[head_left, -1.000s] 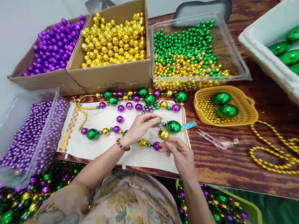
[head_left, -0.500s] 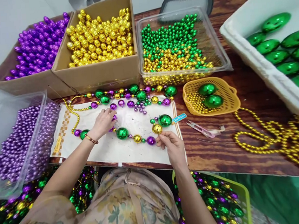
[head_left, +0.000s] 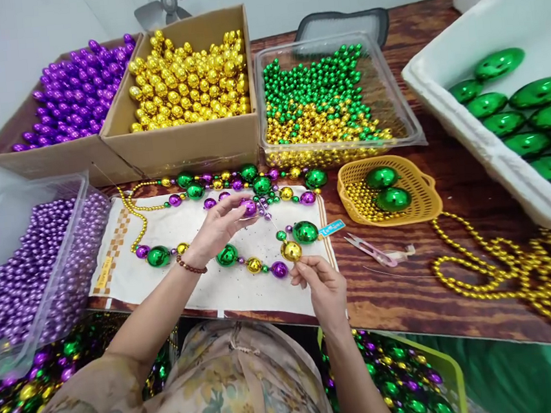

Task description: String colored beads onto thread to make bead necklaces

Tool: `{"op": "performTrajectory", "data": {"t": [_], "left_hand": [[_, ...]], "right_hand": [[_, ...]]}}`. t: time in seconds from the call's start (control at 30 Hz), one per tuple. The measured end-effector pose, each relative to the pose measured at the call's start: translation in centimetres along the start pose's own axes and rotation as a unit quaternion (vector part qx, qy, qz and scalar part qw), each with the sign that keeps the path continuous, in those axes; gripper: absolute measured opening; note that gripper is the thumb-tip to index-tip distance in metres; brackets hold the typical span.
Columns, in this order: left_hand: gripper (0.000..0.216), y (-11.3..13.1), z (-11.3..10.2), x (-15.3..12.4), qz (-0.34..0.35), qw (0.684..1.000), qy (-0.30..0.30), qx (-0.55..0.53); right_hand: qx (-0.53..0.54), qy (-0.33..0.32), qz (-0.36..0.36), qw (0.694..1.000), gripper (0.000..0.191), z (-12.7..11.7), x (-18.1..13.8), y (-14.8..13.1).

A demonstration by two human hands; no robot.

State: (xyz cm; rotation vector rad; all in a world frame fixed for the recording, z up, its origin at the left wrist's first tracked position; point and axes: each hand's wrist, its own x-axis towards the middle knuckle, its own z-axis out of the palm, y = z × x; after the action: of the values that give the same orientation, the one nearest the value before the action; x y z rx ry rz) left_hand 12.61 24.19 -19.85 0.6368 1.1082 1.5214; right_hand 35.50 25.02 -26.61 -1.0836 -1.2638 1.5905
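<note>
My left hand [head_left: 216, 228] is raised over the white cloth [head_left: 215, 284] and pinches a purple bead [head_left: 247, 207] between thumb and fingers. My right hand [head_left: 319, 286] pinches the bead strand [head_left: 256, 263] just below a gold bead [head_left: 291, 251], beside a large green bead [head_left: 305, 231]. A thin needle or thread runs from the gold bead up toward the purple bead. The strand of green, gold and purple beads lies in a loop on the cloth. Loose purple beads [head_left: 209, 203] rest on the cloth near my left hand.
Cardboard boxes of purple balls [head_left: 74, 89] and gold balls [head_left: 190, 78] stand at the back. Clear trays hold green and gold beads [head_left: 324, 104] and small purple beads [head_left: 28, 269]. A yellow basket [head_left: 391, 189], snips [head_left: 372, 252], gold bead strings [head_left: 515, 268] and a white tray of green ornaments [head_left: 514, 105] lie right.
My left hand went from the strand's end down to the loose beads on the cloth, then rose back toward the strand holding a purple bead. My right hand kept hold of the strand.
</note>
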Motion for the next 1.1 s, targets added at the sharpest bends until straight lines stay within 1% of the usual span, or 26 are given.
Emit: {"op": "performTrajectory", "data": {"t": [0.07,0.27,0.43,0.57,0.8,1.1], "left_hand": [[0.024,0.1,0.4,0.2,-0.007,0.999,0.004,-0.039],[0.018,0.5,0.7,0.8,-0.019,0.991,0.041,-0.122],[0.012,0.7,1.3,1.1,-0.025,0.985,0.076,-0.152],[0.013,0.6,1.6,1.2,-0.044,0.981,0.092,-0.163],[0.014,0.3,1.6,1.1,-0.039,0.981,0.073,-0.175],[0.012,0.4,1.9,0.9,-0.013,0.987,0.075,-0.142]], "right_hand": [[-0.006,-0.002,-0.006,1.000,0.024,-0.2,-0.2,0.0],[-0.022,-0.018,-0.017,0.999,0.021,-0.3,-0.7,-0.1],[-0.022,-0.019,-0.022,0.999,0.023,0.1,-0.7,-0.4],[-0.027,-0.018,-0.022,0.999,0.023,0.2,-0.8,-0.4],[-0.017,-0.003,-0.008,1.000,0.020,0.4,-0.9,-0.2],[0.011,0.019,0.022,1.000,0.023,1.1,-1.3,0.1]]}}
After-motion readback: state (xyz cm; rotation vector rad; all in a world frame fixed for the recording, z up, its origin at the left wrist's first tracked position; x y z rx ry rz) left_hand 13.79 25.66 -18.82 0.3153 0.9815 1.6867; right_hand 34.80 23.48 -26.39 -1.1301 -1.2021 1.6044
